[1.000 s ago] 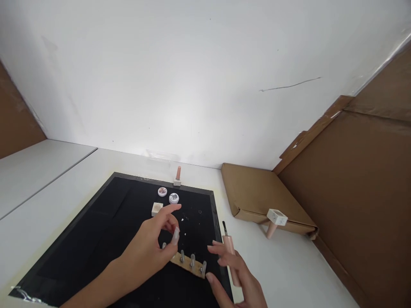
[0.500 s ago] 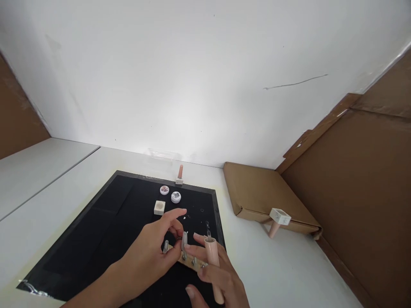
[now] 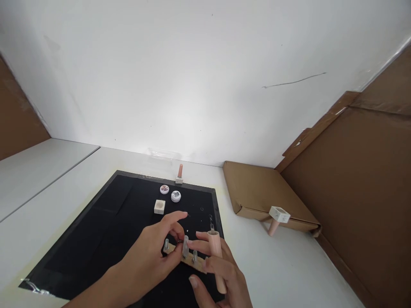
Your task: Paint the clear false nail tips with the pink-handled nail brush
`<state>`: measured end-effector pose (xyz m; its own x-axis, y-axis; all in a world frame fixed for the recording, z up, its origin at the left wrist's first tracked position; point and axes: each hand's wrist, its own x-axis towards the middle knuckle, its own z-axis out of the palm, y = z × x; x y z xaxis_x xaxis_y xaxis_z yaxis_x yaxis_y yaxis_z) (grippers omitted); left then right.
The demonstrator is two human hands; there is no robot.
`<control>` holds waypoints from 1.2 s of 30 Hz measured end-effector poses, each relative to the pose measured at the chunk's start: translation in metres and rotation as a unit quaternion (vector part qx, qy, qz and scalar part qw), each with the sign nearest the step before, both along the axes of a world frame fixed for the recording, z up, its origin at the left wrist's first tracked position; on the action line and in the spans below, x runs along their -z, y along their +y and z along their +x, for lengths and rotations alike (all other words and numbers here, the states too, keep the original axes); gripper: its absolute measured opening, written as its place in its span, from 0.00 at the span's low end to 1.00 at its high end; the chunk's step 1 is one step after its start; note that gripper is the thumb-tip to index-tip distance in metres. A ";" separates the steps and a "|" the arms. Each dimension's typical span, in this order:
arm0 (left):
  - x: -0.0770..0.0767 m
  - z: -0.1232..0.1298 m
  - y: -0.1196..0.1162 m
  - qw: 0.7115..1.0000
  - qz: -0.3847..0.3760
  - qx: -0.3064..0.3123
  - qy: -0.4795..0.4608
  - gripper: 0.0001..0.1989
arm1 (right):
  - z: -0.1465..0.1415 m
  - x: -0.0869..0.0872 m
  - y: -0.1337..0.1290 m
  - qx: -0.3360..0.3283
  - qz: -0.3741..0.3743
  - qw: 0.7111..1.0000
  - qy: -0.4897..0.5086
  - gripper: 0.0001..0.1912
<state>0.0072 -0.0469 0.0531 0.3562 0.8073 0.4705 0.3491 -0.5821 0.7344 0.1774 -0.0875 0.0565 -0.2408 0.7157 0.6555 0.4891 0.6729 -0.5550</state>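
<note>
My left hand (image 3: 154,250) pinches thumb and fingers together by a wooden nail-tip stand (image 3: 199,264); a small dark, beaded thing shows there, its kind unclear. Several clear nail tips stand on the strip, one nail tip (image 3: 186,247) upright beside my left fingertips. My right hand (image 3: 227,273) grips a nail polish brush (image 3: 215,256) by its pink handle, bristle end up, between the fingers. Its index and middle fingertips reach close to the upright nail tip, while the thumb hangs apart below. Part of the stand is hidden behind my left thumb.
On the black mat (image 3: 105,222) are a white square bottle (image 3: 159,207) without a cap and two round pots, one pot (image 3: 176,196) nearer. Behind stands a pink-capped bottle (image 3: 179,179). A white block bottle (image 3: 279,214) leans on a cardboard box (image 3: 263,188) at right.
The right hand and the brush have shifted slightly up and to the right, its fingertips nearer the upright nail tip. My left hand keeps its pinch almost in place.
</note>
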 end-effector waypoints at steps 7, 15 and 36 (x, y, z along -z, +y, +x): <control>-0.002 -0.001 -0.002 1.000 0.021 -0.017 0.016 0.27 | 0.003 0.002 -0.003 -0.019 0.006 1.000 -0.006 0.20; -0.001 -0.002 -0.004 0.999 0.010 -0.016 0.031 0.26 | 0.003 0.001 -0.007 -0.016 0.016 1.000 -0.009 0.19; -0.001 0.002 -0.009 0.999 -0.010 -0.002 0.036 0.24 | 0.003 -0.003 -0.013 -0.008 0.019 0.999 -0.037 0.18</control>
